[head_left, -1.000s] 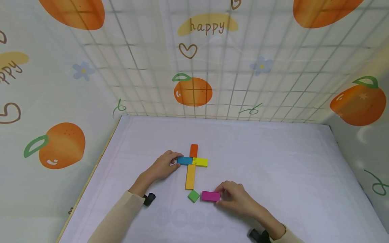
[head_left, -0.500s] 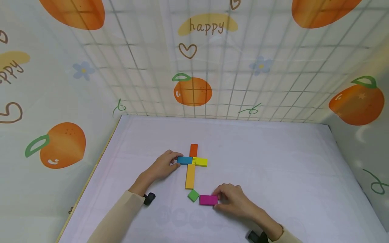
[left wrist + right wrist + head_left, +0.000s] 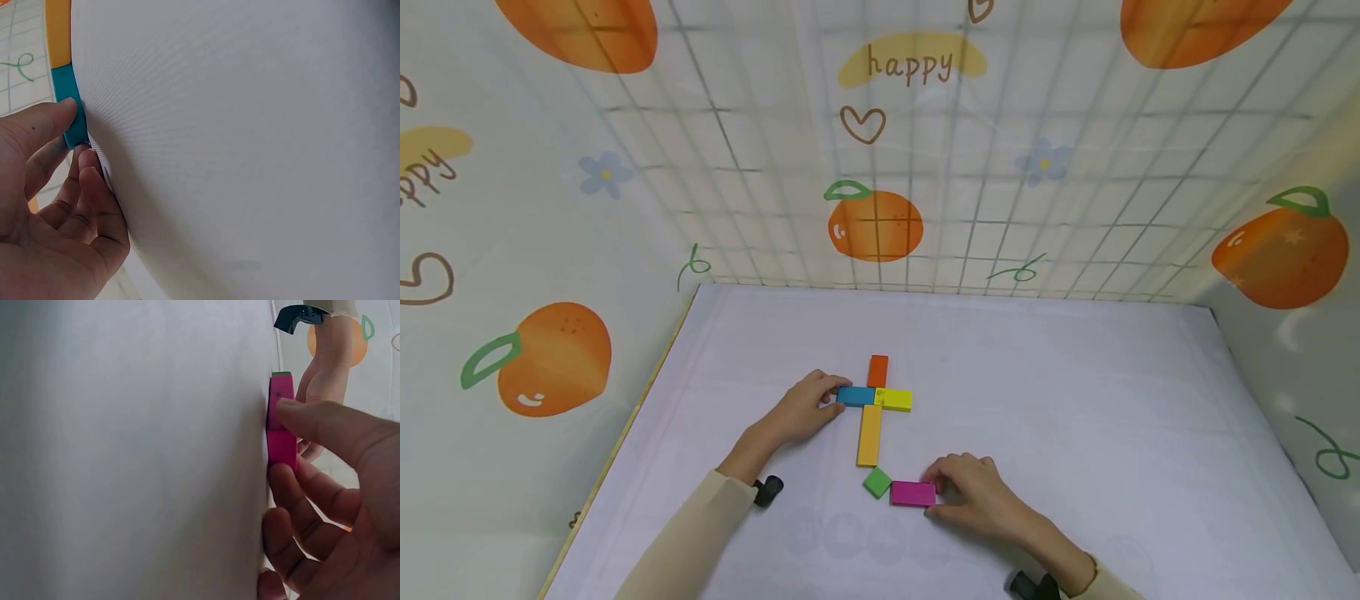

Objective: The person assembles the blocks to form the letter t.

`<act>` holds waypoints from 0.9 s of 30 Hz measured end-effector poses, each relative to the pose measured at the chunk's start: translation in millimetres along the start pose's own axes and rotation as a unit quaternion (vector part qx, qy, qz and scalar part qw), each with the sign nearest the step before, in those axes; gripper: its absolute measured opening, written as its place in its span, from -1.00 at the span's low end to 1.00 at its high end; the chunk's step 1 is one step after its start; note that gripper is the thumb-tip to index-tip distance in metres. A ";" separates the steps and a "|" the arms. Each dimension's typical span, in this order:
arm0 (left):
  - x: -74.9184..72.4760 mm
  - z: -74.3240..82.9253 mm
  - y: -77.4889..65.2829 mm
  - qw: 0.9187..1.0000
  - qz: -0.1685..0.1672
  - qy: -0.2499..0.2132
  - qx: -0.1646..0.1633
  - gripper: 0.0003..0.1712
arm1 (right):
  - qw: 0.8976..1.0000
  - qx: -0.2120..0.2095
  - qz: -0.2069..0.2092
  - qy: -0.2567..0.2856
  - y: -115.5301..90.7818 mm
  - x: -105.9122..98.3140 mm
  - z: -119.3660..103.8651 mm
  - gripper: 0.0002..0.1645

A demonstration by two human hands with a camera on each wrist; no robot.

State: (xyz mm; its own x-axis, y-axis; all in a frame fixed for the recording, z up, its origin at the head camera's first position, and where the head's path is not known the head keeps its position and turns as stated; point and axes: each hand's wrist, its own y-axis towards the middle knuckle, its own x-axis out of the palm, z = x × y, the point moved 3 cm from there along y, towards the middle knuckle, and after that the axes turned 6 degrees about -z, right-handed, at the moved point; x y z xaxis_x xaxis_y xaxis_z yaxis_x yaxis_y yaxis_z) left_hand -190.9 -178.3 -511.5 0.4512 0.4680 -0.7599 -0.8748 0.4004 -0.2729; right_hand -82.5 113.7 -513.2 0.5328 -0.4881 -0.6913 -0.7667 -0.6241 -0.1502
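My left hand (image 3: 805,408) pinches the outer end of a blue block (image 3: 855,397), thumb on its near side in the left wrist view. The blue block meets a yellow block (image 3: 898,400) end to end. Above their joint stands an orange-red block (image 3: 877,371), and below it a long amber block (image 3: 869,437). A green square block (image 3: 877,482) sits cornerwise at the amber block's lower end. My right hand (image 3: 976,492) grips the right end of a magenta block (image 3: 913,494) between thumb and fingers. The magenta block's left end is right at the green block's right corner.
All the blocks lie on a white-covered table (image 3: 1075,400). A patterned curtain (image 3: 760,208) with oranges and hearts hangs behind and at both sides. A dark camera mount (image 3: 768,492) sits at the left wrist, another (image 3: 1030,585) at the right wrist.
My right hand has drawn the magenta block slightly left and toward me, bringing its end up to the green block's corner. My left hand and the other blocks have stayed nearly still.
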 end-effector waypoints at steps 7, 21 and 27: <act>-0.4 -1.0 -0.5 1.000 0.003 -0.001 0.010 -0.55 | 1.000 -0.006 0.007 -0.003 -1.4 1.8 0.6 -0.61; 1.8 -3.0 -1.2 1.000 0.002 -0.010 -0.001 -0.45 | 1.000 -0.001 -0.012 0.011 -0.1 -0.1 4.4 -0.57; 1.3 -0.5 -6.5 1.000 0.006 -0.025 -0.012 -0.40 | 0.999 -0.009 -0.009 0.045 -1.2 -7.3 8.0 -0.58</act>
State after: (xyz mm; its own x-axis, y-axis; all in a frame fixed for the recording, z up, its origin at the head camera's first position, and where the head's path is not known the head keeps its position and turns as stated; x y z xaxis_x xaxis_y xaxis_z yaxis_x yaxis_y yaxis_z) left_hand -184.7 -180.6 -511.0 0.4489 0.5114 -0.7328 -0.8836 0.3760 -0.2789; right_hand -88.3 122.9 -513.6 0.5776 -0.5280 -0.6226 -0.7500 -0.6444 -0.1492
